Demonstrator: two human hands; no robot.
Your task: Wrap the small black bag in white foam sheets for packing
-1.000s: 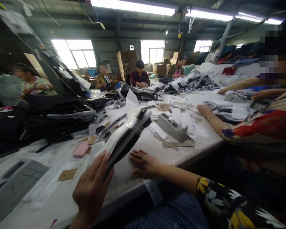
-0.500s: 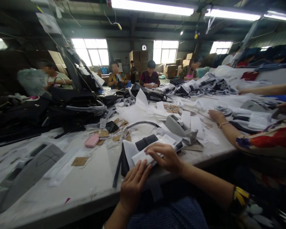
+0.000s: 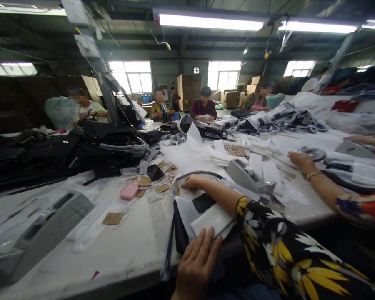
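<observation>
In front of me lies a black bag, partly covered with white sheets. A folded white sheet rests across its near part. My left hand lies on the near edge of that sheet, fingers stretched out. My right hand reaches over the bag to its far left side, fingers curled together near the plastic-wrapped strap; whatever they may hold is hidden. Close by on the far side are brown tags with strings and a small black square item.
Grey tape dispensers stand right of the bag and at the left. A pink case and single brown tag lie left. Black bags are heaped behind. A co-worker's hand is at the right; other people sit opposite.
My right hand has left the folded sheet and moved forward and left across the bag. My left hand stays on the sheet's near edge. The whole view has shifted slightly.
</observation>
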